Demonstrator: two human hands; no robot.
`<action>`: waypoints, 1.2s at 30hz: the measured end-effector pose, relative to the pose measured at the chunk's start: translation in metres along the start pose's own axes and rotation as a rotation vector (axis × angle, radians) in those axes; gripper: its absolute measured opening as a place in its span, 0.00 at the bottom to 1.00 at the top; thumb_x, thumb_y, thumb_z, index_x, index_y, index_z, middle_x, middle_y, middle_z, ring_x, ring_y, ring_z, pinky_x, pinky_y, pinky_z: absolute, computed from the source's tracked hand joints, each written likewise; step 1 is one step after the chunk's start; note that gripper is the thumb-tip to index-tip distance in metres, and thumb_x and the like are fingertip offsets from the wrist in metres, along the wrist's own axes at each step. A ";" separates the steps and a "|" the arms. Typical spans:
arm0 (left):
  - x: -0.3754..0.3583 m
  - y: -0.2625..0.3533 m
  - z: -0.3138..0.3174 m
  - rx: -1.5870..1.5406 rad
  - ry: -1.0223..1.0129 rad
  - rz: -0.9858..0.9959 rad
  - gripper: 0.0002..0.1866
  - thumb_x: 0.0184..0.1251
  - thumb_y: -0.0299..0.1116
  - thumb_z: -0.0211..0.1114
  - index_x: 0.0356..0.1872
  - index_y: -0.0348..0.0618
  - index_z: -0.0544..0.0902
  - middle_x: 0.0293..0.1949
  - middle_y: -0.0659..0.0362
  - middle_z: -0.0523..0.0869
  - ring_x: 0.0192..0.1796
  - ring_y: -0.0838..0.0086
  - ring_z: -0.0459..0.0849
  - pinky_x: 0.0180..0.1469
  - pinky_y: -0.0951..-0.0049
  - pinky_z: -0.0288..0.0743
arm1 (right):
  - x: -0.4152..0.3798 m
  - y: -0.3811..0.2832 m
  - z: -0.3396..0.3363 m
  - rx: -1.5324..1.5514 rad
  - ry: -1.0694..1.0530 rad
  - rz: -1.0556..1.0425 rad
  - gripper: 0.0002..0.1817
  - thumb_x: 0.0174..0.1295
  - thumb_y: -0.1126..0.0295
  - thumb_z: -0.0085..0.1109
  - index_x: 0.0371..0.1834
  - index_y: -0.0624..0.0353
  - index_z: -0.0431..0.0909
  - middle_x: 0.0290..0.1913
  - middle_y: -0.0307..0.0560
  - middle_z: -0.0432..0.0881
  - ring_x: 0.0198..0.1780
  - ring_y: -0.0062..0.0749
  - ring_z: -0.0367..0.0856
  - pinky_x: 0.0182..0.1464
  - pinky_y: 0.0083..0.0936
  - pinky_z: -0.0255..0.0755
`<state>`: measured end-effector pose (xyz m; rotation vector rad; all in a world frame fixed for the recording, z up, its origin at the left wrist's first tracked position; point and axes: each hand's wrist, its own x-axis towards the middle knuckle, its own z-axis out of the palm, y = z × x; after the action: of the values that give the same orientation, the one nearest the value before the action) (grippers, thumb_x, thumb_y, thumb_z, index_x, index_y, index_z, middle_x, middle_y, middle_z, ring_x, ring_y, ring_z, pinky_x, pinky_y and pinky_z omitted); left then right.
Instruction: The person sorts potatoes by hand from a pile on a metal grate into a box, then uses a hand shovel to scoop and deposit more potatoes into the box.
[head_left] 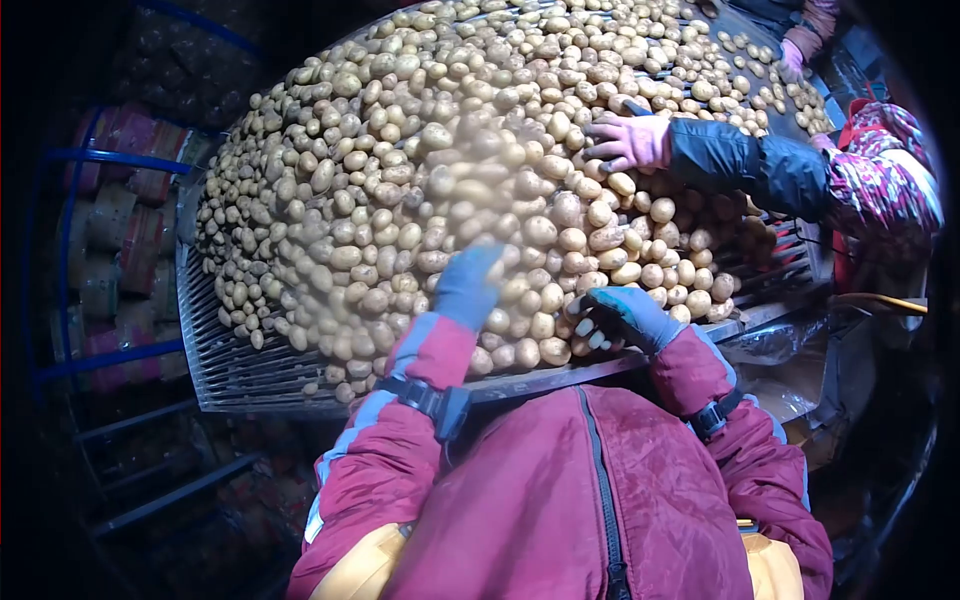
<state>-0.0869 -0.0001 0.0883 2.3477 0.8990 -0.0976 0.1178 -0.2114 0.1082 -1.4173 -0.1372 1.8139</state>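
Observation:
A broad heap of potatoes point(400, 180) covers the slatted metal table in front of me. My left hand point(468, 285), in a blue glove, reaches over the near part of the heap. Motion smears its fingers, so their grip does not show. My right hand point(635, 315), also gloved in blue with a darker teal palm, rests at the table's near edge beside the potatoes. Its fingers curl inward, with pale fingertips visible; whatever lies inside the curl cannot be made out.
Bare metal slats point(235, 365) show at the table's left end. A co-worker's pink-gloved hand point(630, 142) lies on the potatoes at the right. Another person's gloved hand point(791, 60) is at the far right. Blue metal rails point(120, 155) and stacked sacks point(140, 240) stand left.

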 end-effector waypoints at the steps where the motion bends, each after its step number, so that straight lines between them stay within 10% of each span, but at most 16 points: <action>1: 0.003 0.002 -0.004 -0.259 0.004 -0.086 0.28 0.66 0.33 0.70 0.68 0.46 0.79 0.60 0.52 0.85 0.58 0.64 0.85 0.56 0.66 0.81 | 0.004 0.007 -0.002 0.062 -0.030 -0.009 0.20 0.73 0.53 0.56 0.52 0.57 0.87 0.37 0.45 0.90 0.29 0.30 0.87 0.27 0.20 0.75; 7: 0.006 0.019 -0.007 -1.495 -0.075 -0.486 0.23 0.78 0.47 0.58 0.61 0.39 0.82 0.50 0.53 0.89 0.41 0.66 0.90 0.35 0.71 0.86 | 0.013 0.021 -0.015 0.189 -0.237 -0.035 0.25 0.78 0.48 0.50 0.57 0.58 0.83 0.40 0.45 0.89 0.34 0.28 0.87 0.33 0.22 0.78; 10: 0.002 0.030 -0.001 -1.502 -0.225 -0.415 0.23 0.78 0.49 0.57 0.59 0.39 0.82 0.48 0.53 0.90 0.39 0.65 0.91 0.36 0.72 0.86 | 0.009 0.015 -0.009 0.262 -0.276 -0.079 0.27 0.79 0.46 0.48 0.64 0.57 0.77 0.52 0.47 0.87 0.48 0.29 0.86 0.45 0.24 0.80; 17: -0.048 0.056 0.045 -0.745 0.067 0.096 0.24 0.73 0.43 0.67 0.64 0.40 0.80 0.56 0.57 0.84 0.53 0.72 0.83 0.55 0.69 0.79 | 0.040 0.032 -0.001 0.434 -0.310 -0.040 0.31 0.77 0.46 0.50 0.72 0.57 0.72 0.66 0.46 0.80 0.61 0.34 0.80 0.57 0.31 0.77; 20: -0.084 0.033 -0.018 -0.595 0.284 -0.181 0.31 0.65 0.38 0.76 0.65 0.36 0.76 0.63 0.50 0.79 0.63 0.63 0.78 0.66 0.63 0.74 | 0.025 0.014 0.000 0.395 -0.353 -0.070 0.29 0.77 0.50 0.47 0.66 0.63 0.76 0.61 0.52 0.84 0.52 0.37 0.85 0.47 0.32 0.81; 22: -0.111 -0.063 -0.018 0.039 0.528 -0.276 0.33 0.66 0.38 0.74 0.68 0.35 0.73 0.63 0.43 0.78 0.66 0.53 0.76 0.70 0.58 0.70 | 0.012 0.001 -0.008 0.249 -0.300 -0.071 0.26 0.76 0.55 0.47 0.65 0.66 0.77 0.56 0.56 0.86 0.46 0.40 0.88 0.43 0.30 0.82; 23: -0.126 -0.106 -0.013 0.127 0.588 -0.299 0.43 0.62 0.53 0.74 0.73 0.39 0.70 0.72 0.37 0.70 0.75 0.43 0.67 0.75 0.47 0.61 | 0.022 0.009 -0.010 0.259 -0.200 -0.151 0.24 0.75 0.59 0.47 0.63 0.67 0.77 0.51 0.58 0.87 0.40 0.41 0.88 0.40 0.30 0.83; 27: -0.110 -0.095 0.004 0.458 0.409 -0.572 0.56 0.56 0.71 0.69 0.77 0.39 0.64 0.79 0.38 0.60 0.79 0.42 0.59 0.79 0.40 0.50 | 0.041 0.016 -0.034 0.455 -0.333 -0.242 0.20 0.71 0.63 0.58 0.59 0.67 0.80 0.46 0.51 0.85 0.47 0.40 0.86 0.53 0.37 0.83; 31: -0.031 -0.055 0.028 0.209 0.469 -0.149 0.58 0.55 0.74 0.66 0.80 0.45 0.63 0.80 0.42 0.58 0.79 0.47 0.59 0.79 0.41 0.46 | 0.017 -0.004 -0.026 0.059 -0.026 -0.447 0.24 0.66 0.64 0.58 0.61 0.68 0.79 0.49 0.51 0.87 0.48 0.36 0.87 0.53 0.32 0.83; 33: 0.007 0.004 0.023 0.371 0.359 -0.235 0.58 0.56 0.74 0.65 0.81 0.46 0.60 0.83 0.43 0.53 0.83 0.46 0.51 0.81 0.42 0.40 | 0.023 -0.007 -0.045 0.060 0.021 -0.481 0.25 0.65 0.63 0.56 0.62 0.67 0.79 0.48 0.50 0.87 0.48 0.34 0.87 0.53 0.30 0.83; 34: 0.026 0.019 0.030 0.468 0.598 -0.110 0.51 0.56 0.68 0.69 0.74 0.42 0.68 0.72 0.47 0.68 0.73 0.49 0.64 0.71 0.45 0.61 | 0.018 -0.012 -0.051 0.006 0.058 -0.519 0.25 0.66 0.63 0.56 0.62 0.67 0.79 0.48 0.50 0.87 0.48 0.33 0.86 0.52 0.29 0.82; 36: 0.045 0.064 0.007 0.265 0.128 -0.115 0.48 0.64 0.70 0.61 0.78 0.46 0.66 0.83 0.46 0.55 0.84 0.50 0.50 0.81 0.45 0.44 | 0.010 -0.022 -0.054 0.086 0.086 -0.543 0.23 0.70 0.62 0.56 0.61 0.65 0.80 0.47 0.49 0.87 0.46 0.33 0.85 0.50 0.27 0.81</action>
<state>-0.0118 -0.0150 0.1036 2.5681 1.1453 -0.1213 0.1744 -0.2110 0.0927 -1.2447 -0.3578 1.2961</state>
